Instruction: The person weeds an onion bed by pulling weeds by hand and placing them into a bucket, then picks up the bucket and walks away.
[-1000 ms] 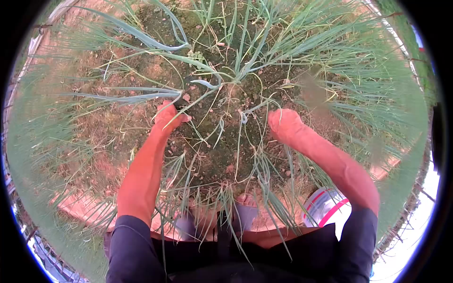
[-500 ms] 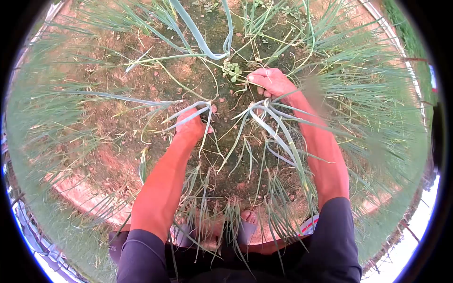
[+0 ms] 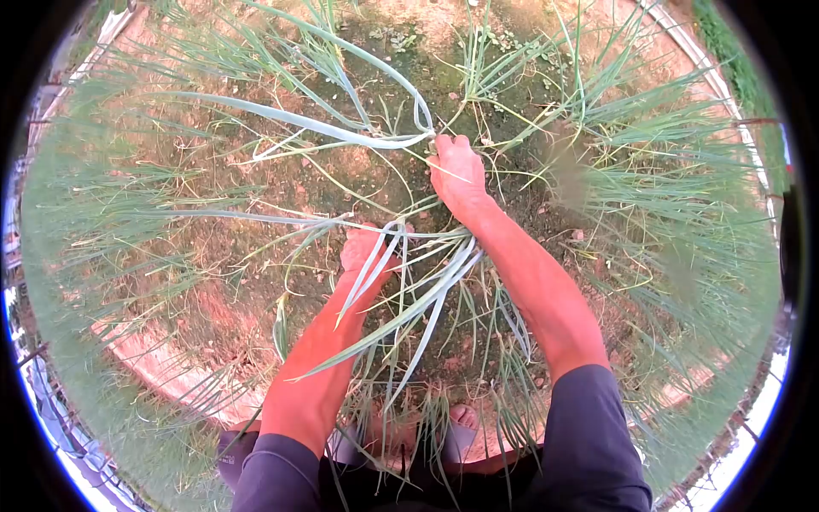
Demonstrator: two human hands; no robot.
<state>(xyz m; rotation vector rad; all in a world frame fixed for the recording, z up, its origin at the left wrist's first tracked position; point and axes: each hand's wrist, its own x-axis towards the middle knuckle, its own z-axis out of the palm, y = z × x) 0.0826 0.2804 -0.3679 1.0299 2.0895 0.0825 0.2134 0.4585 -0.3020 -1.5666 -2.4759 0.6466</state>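
Fingers [image 3: 450,147] on the right hand [image 3: 461,177] look bunched together right where two long leaves [image 3: 367,137] meet, but honestly can't tell if they're pinching them or just touching. Left hand [image 3: 363,252] is lower in view with droopy leaves [image 3: 365,271] hanging across it, so no clue what those fingers are up to. My worry: the long leaves bend sharply by the right fingertips, so a hard sideways tug could snap them there. Also there's a clump of leaves [image 3: 450,271] fanning out just beside the right forearm [image 3: 546,277] (can't see if it's rooted), so yanking that arm back might crease it. And if the left hand lifts fast, the droopy ones could tangle with the clump.
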